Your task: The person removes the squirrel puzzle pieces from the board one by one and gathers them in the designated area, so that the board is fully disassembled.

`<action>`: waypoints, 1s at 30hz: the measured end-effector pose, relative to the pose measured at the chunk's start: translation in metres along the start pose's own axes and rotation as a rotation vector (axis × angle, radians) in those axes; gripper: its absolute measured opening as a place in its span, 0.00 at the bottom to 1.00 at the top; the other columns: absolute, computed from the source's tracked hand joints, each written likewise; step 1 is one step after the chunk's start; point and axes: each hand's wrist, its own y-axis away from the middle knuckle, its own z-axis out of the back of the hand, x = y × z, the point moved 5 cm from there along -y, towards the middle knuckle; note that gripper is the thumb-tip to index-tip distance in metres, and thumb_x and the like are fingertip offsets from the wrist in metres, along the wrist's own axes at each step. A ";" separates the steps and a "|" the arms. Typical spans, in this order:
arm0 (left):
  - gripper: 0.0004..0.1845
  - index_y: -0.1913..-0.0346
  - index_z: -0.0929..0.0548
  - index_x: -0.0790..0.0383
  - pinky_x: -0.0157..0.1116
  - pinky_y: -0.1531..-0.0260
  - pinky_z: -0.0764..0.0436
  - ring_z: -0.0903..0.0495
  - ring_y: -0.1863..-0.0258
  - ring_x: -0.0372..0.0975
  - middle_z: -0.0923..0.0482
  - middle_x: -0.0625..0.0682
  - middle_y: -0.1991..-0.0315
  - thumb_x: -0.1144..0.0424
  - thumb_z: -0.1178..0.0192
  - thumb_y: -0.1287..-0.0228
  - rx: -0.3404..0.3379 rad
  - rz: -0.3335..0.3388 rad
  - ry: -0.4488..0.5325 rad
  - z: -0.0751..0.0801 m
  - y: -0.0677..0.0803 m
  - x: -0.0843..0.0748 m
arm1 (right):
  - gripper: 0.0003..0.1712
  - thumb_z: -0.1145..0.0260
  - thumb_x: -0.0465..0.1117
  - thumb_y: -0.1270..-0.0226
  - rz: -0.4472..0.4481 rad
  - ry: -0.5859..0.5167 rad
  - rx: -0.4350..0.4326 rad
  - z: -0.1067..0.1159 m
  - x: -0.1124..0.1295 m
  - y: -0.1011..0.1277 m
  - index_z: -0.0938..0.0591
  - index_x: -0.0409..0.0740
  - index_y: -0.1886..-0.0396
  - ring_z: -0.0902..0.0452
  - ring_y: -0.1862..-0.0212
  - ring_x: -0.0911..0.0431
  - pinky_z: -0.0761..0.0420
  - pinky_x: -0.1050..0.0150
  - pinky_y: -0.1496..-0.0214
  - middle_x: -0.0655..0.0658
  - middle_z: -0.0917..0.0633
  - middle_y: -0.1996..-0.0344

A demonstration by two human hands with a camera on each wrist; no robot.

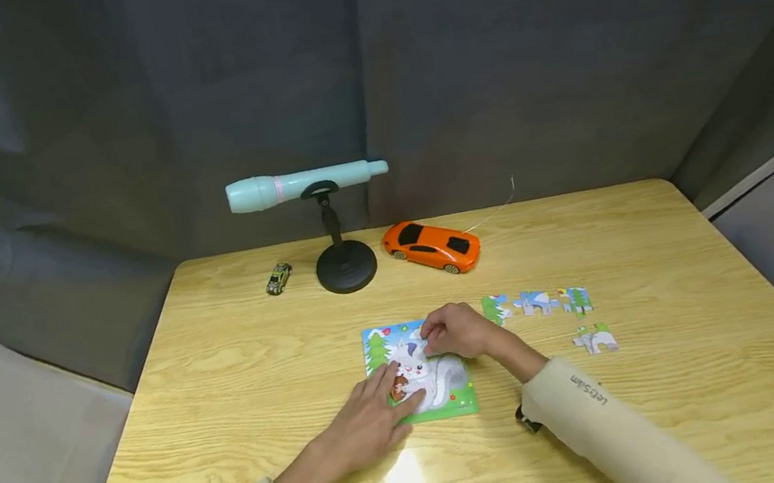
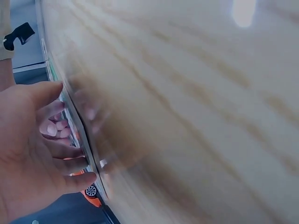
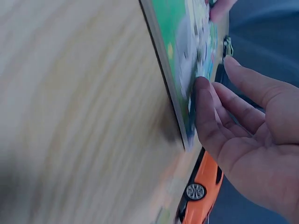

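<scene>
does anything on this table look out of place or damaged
Nothing stands out as spilled or damaged. The loose puzzle pieces lie to the right of the puzzle, which fits one being put together. The orange toy car sits at a slant, but upright.

White glare streaks the tabletop [image 1: 216, 394], while both wrist views look hazily blurred.

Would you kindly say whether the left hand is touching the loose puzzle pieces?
No, the left hand rests on the squirrel puzzle; the loose pieces lie right of it.
</scene>
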 end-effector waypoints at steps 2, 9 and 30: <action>0.27 0.29 0.37 0.43 0.52 0.34 0.35 0.45 0.28 0.56 0.48 0.69 0.28 0.48 0.52 0.29 0.009 -0.004 -0.010 0.000 -0.001 0.000 | 0.12 0.29 0.39 0.43 -0.002 -0.012 0.002 -0.004 0.003 0.000 0.16 0.39 0.61 0.26 0.71 0.61 0.25 0.69 0.67 0.49 0.17 0.73; 0.28 0.28 0.38 0.43 0.51 0.34 0.34 0.46 0.27 0.54 0.48 0.68 0.28 0.46 0.53 0.29 0.050 -0.027 -0.059 0.001 -0.001 0.000 | 0.14 0.28 0.38 0.45 -0.027 -0.002 0.007 -0.015 0.009 -0.001 0.16 0.38 0.58 0.27 0.72 0.60 0.27 0.69 0.69 0.49 0.18 0.74; 0.35 0.27 0.43 0.39 0.53 0.34 0.36 0.52 0.27 0.59 0.54 0.73 0.28 0.35 0.53 0.36 0.127 0.000 0.006 0.003 -0.003 -0.004 | 0.12 0.29 0.37 0.44 -0.057 0.134 -0.011 -0.027 0.019 -0.004 0.20 0.42 0.62 0.31 0.73 0.59 0.31 0.69 0.72 0.50 0.24 0.76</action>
